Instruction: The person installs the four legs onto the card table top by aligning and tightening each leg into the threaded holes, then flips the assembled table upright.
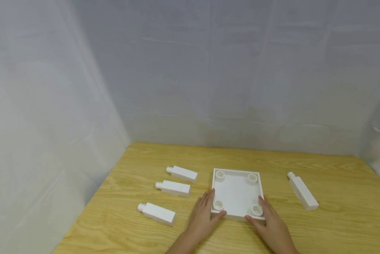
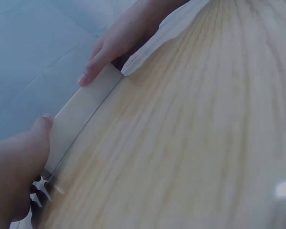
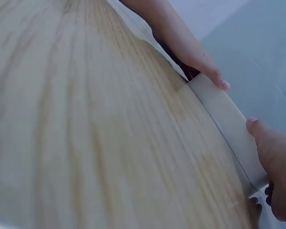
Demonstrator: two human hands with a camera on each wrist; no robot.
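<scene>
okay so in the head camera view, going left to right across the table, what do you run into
Three white blocks in a loose group, the nearest leftmost, then the middle one and the far one → left hand → square white tray → right hand → a lone white block.

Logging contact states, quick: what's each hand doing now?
Left hand: grips the near left corner of the white square tray.
Right hand: grips its near right corner.
</scene>
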